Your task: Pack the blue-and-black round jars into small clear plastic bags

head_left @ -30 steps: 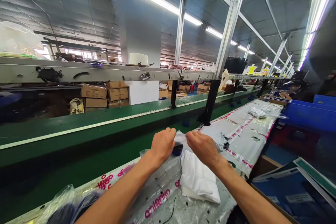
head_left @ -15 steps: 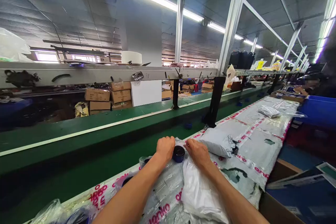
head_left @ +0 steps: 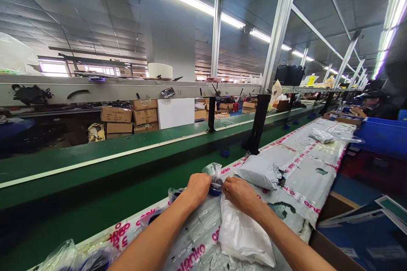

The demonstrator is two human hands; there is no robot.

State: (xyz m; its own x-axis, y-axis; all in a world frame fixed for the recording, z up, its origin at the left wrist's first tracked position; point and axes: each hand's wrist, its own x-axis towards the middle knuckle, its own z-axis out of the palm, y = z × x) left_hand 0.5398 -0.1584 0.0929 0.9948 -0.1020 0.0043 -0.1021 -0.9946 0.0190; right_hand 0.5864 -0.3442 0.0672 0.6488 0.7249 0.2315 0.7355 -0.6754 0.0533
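Note:
Between my hands is a small dark blue round thing [head_left: 215,192], its top covered by a clear plastic bag [head_left: 212,169] that stands up behind it. My left hand [head_left: 199,187] pinches the bag at the left side of the round thing. My right hand [head_left: 240,193] has its fingers curled on the bag at the right side. Under and in front of my right hand lies a stack of thin white plastic bags [head_left: 244,237]. Just beyond that hand rests a grey-white plastic packet [head_left: 259,171]. My left forearm partly hides other bagged blue things [head_left: 98,259].
The worktable [head_left: 305,173] is covered in worn sheeting with pink lettering. Along its far side runs a green conveyor belt [head_left: 178,169] carrying several blue round things. Black-wrapped posts [head_left: 257,123] hold a shelf above it. Blue crates [head_left: 381,135] and a person are at right.
Both hands have come down slightly and toward me. The clear bag now covers the top of the blue round thing, which was bare before.

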